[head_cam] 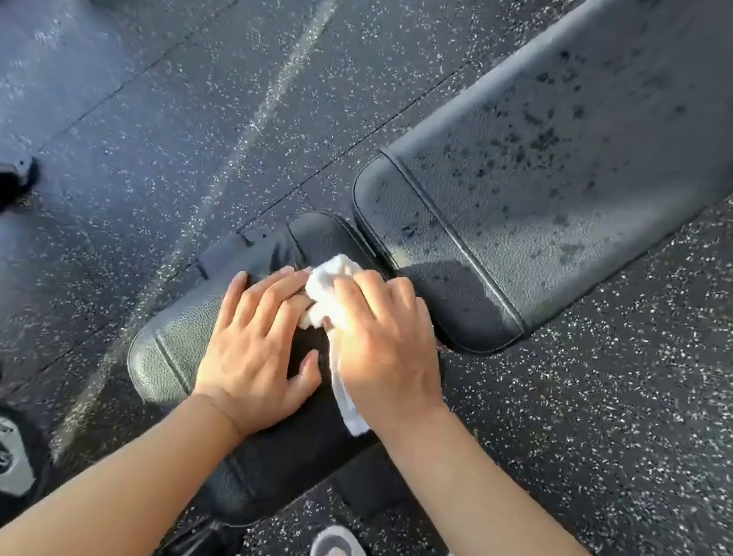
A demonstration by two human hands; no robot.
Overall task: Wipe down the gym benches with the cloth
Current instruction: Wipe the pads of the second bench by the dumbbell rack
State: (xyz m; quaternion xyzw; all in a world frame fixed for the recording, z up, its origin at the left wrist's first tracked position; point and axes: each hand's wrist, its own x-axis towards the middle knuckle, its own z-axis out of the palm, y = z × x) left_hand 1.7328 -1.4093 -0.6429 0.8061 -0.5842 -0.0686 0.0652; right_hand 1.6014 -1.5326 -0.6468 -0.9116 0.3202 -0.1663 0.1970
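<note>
Wiping now: the seat pad of the bench — the step in hand, by the look of it.
Cloth: a white cloth lies bunched on the seat pad near the gap to the back pad, one tail trailing back under the wrist.
Right hand: the right hand presses on the cloth, its grip curled round the bunch.
Left hand: the left hand rests flat on the pad just beside, fingers apart, holding nothing.
Next move: likely a sweep onto the back pad — still spotted with droplets — calling for a longer reach forward.
</note>
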